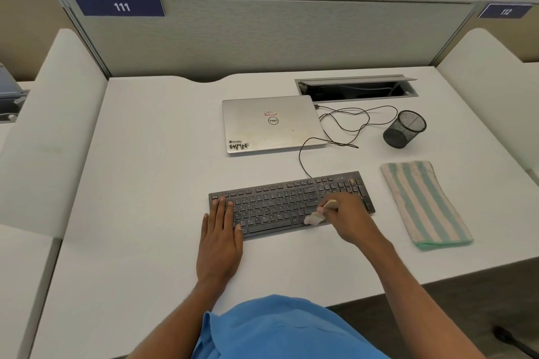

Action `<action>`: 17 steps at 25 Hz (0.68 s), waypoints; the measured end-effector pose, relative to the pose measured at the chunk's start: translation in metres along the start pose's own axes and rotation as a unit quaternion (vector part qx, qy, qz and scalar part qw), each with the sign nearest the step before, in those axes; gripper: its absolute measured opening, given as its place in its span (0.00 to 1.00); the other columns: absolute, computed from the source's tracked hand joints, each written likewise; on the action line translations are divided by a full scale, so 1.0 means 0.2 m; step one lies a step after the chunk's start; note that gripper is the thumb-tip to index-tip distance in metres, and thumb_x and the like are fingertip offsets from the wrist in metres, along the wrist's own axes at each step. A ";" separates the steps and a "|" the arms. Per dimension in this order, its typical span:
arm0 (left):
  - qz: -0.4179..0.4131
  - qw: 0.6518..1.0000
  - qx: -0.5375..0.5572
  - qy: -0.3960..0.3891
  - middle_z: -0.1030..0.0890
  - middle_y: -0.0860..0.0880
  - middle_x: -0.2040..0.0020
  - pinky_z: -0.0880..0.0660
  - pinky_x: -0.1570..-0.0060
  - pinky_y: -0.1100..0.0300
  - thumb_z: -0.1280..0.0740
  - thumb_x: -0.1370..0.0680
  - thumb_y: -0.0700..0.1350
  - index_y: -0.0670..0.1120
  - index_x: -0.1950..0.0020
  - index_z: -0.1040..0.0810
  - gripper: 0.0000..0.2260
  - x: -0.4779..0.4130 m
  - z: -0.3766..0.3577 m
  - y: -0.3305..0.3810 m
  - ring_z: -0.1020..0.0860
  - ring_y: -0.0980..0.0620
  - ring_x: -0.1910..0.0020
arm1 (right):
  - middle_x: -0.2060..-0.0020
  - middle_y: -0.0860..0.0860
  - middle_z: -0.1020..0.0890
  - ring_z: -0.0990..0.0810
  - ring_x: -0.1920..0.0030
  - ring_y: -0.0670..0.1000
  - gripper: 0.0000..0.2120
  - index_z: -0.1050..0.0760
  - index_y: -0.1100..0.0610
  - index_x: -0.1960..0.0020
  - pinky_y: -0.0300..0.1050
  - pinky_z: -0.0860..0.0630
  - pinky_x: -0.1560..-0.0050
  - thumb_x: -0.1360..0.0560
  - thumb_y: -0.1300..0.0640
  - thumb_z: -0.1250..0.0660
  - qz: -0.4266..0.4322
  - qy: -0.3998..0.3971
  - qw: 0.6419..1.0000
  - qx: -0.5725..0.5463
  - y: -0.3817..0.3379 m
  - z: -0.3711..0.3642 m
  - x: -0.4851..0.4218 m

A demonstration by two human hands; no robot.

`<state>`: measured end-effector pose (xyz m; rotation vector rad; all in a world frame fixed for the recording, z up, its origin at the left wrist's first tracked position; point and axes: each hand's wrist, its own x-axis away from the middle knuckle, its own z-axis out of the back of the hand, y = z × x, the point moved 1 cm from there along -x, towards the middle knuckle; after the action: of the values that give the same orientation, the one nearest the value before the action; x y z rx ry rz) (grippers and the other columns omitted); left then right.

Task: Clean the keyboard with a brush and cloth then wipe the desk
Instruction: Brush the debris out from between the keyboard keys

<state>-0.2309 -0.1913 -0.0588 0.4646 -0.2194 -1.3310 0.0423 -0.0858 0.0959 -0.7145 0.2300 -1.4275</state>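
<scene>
Barely visible brush (315,217) in right hand (348,217)

The left hand (220,232) lies flat, palm down, fingers straight and close together. The right hand (350,218) curls round a brush (314,217). Both bare forearms stretch forward.

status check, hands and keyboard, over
Left hand flat on keyboard left end. Right hand grips brush, bristles on keys. Cloth idle right of keyboard. Nothing blocking.
</scene>
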 end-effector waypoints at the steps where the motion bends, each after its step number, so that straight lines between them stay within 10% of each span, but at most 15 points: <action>1: 0.001 1.000 0.002 0.001 0.44 0.48 0.14 0.46 0.17 0.44 0.49 0.15 0.49 0.44 0.15 0.41 0.28 0.00 0.00 0.00 0.51 0.51 0.14 | 0.58 0.50 0.16 0.18 0.56 0.50 0.10 0.18 0.52 0.59 0.40 0.25 0.59 0.23 0.64 0.30 -0.003 -0.003 1.000 0.002 0.01 0.00 -0.01; 9: -0.001 1.000 -0.006 -0.001 0.46 0.49 0.13 0.47 0.16 0.44 0.48 0.14 0.49 0.45 0.14 0.43 0.28 0.00 0.00 0.00 0.53 0.52 0.14 | 0.64 0.50 0.17 0.21 0.63 0.51 0.09 0.18 0.55 0.59 0.44 0.24 0.63 0.21 0.61 0.34 -0.004 0.070 0.997 0.018 -0.02 0.14 -0.08; 17: 0.003 1.000 -0.011 -0.004 0.46 0.49 0.13 0.47 0.16 0.45 0.48 0.14 0.50 0.45 0.14 0.44 0.27 0.00 0.01 0.01 0.53 0.52 0.14 | 0.62 0.51 0.18 0.19 0.66 0.43 0.09 0.18 0.57 0.56 0.36 0.24 0.69 0.21 0.65 0.35 0.007 -0.034 0.998 0.047 -0.04 0.08 -0.16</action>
<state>-0.2304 -0.1912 -0.0570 0.4406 -0.2120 -1.3286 0.0396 -0.0506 0.1043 -0.6824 0.1147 -1.3885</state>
